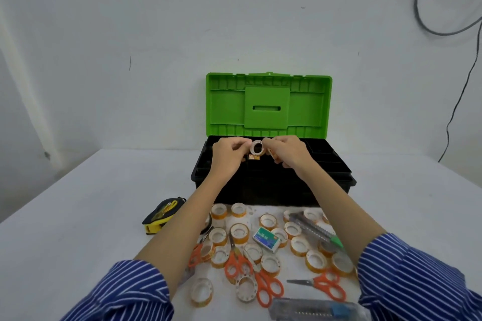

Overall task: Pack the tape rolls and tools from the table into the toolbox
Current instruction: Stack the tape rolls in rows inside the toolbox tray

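tape roll (257, 148) upright above open toolbox (271, 185)

One marking is partly legible: the number "10" on the green-and-white staple box (270, 239), at 6 o'clock from the toolbox (271, 185). Remaining print on that label is too blurred to read.

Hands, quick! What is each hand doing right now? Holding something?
Left hand: fingers curled, pinching the tape roll over the toolbox.
Right hand: pinches the same tape roll from the other side, with another roll tucked under its fingers.
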